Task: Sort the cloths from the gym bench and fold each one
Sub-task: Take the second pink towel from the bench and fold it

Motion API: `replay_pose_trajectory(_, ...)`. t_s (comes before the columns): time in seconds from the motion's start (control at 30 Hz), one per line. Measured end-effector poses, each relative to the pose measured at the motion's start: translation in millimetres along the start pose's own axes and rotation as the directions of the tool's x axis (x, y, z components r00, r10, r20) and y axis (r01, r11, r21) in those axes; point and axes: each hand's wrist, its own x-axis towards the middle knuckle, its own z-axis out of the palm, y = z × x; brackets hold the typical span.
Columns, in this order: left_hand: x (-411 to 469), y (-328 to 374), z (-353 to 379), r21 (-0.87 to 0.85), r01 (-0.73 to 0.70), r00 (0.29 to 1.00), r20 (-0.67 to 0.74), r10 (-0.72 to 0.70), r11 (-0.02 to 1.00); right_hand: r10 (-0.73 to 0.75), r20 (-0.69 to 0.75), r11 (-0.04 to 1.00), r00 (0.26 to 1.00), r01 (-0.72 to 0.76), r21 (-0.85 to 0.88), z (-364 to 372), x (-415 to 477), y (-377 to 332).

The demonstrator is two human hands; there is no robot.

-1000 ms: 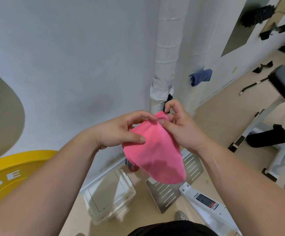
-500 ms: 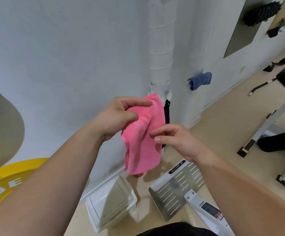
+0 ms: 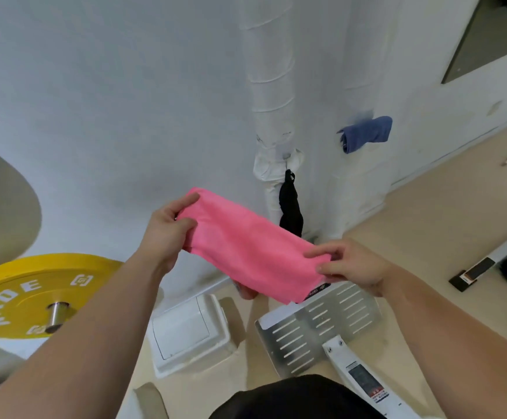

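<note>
A pink cloth (image 3: 247, 247) is stretched in the air in front of me, folded into a long band that slopes down to the right. My left hand (image 3: 167, 229) pinches its upper left end between thumb and fingers. My right hand (image 3: 350, 264) grips its lower right end. A blue cloth (image 3: 365, 133) hangs on the white wall further right. The gym bench is out of view.
A yellow weight plate (image 3: 19, 294) on a bar sits at the left. Below the cloth stand a white lidded bin (image 3: 188, 331) and a slotted metal footplate (image 3: 315, 325). A wrapped white pipe (image 3: 271, 95) runs up the wall with a black strap (image 3: 291, 207) hanging from it.
The cloth hung down from my left hand while my right hand was free. Now my right hand has taken the lower end and both hands have pulled it out into a band.
</note>
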Motion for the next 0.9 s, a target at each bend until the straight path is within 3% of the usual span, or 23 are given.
replay_pose_trajectory(0.1,-18,-8,21,0.050,0.009,1.000,-0.021,-0.008,0.999,0.029,-0.143,0.934,0.989,0.024,0.356,-22,-8,11)
replay_pose_trajectory(0.17,-31,-13,34,0.078,-0.003,1.000,-0.029,0.005,0.997,0.046,-0.196,0.888,0.979,0.050,0.458,-30,-9,13)
replay_pose_trajectory(0.33,-63,-19,66,0.153,-0.072,0.997,0.002,0.072,0.986,-0.038,-0.289,0.973,0.957,0.102,0.208,-33,-11,5)
replay_pose_trajectory(0.47,-86,-16,96,0.233,-0.139,0.988,0.091,0.121,0.963,-0.234,-0.199,0.972,0.952,0.231,-0.036,-23,-16,-12)
replay_pose_trajectory(0.57,-101,-7,123,0.158,-0.165,0.977,0.158,0.140,0.974,-0.332,-0.179,0.939,0.926,0.305,-0.161,-11,-16,-25)
replay_pose_trajectory(0.73,-117,5,150,0.053,-0.219,0.957,0.204,0.204,0.974,-0.358,-0.188,0.931,0.914,0.337,-0.138,7,-21,-42)
replay_pose_trajectory(0.9,-121,9,158,0.149,-0.230,0.966,0.151,0.207,0.962,-0.293,-0.165,0.942,0.942,0.315,0.120,16,-25,-44)
